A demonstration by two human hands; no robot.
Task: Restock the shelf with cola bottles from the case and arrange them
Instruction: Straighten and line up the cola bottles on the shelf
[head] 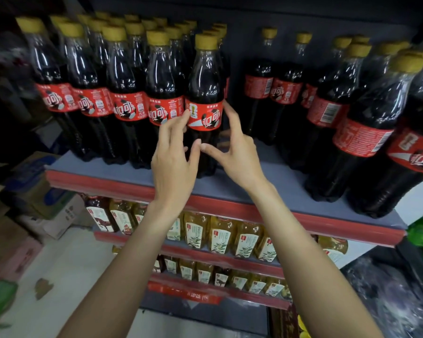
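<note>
While my left hand (174, 152) and right hand (235, 147) frame the front cola bottle (205, 93) mid-frame | fingers spread, fingertips at label | bottle upright on shelf (132, 178)

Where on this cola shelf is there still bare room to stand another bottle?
The widest bare patch of the grey shelf lies right of the cola bottle both hands are at, before the right-hand group of bottles; two bottles stand at its back. A bare strip runs along the front edge. Left of that bottle, the rows are packed tight.
</note>
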